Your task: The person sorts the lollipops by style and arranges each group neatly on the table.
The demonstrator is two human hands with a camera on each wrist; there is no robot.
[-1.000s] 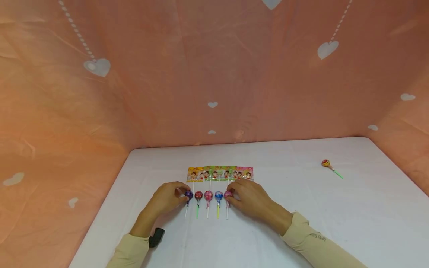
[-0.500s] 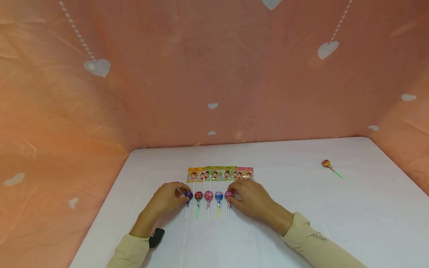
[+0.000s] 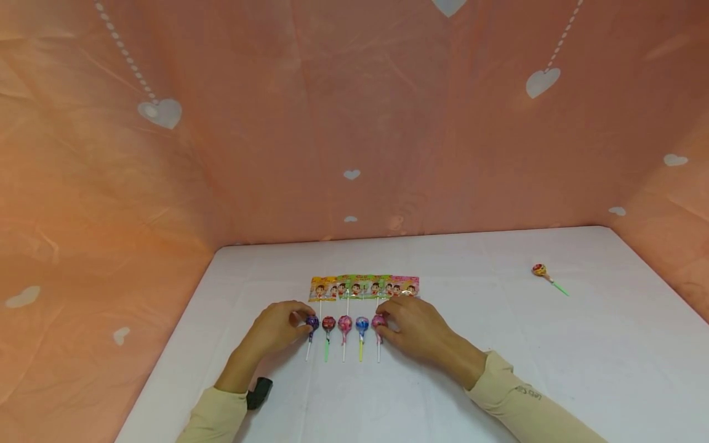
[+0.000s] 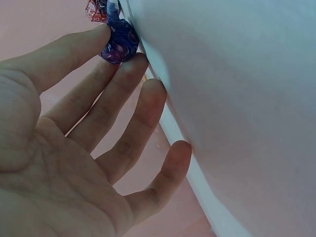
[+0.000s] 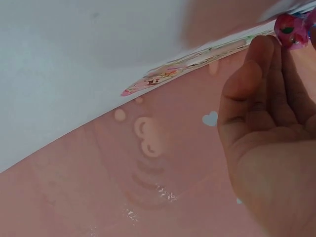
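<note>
Five round wrapped lollipops lie in a row on the white table [image 3: 498, 344], sticks pointing toward me. My left hand [image 3: 303, 325] pinches the purple lollipop [image 3: 312, 321] at the row's left end; the left wrist view shows the purple lollipop [image 4: 120, 43] between thumb and forefinger. Red [image 3: 328, 322], pink [image 3: 344, 322] and blue [image 3: 362, 322] lollipops fill the middle. At the right end, my right hand [image 3: 386, 325] holds the pink lollipop [image 3: 378, 320] with thumb and fingertips; the right wrist view shows this pink lollipop [image 5: 291, 29] at the fingertips.
A row of flat packaged lollipops [image 3: 364, 287] lies just behind the round ones. One stray lollipop with a green stick [image 3: 539, 269] lies far right. Orange heart-patterned cloth walls [image 3: 354, 123] enclose the table at the back and on both sides.
The stick of the rightmost pink lollipop has swung slightly to the right. Both hands stay at the ends of the row.
</note>
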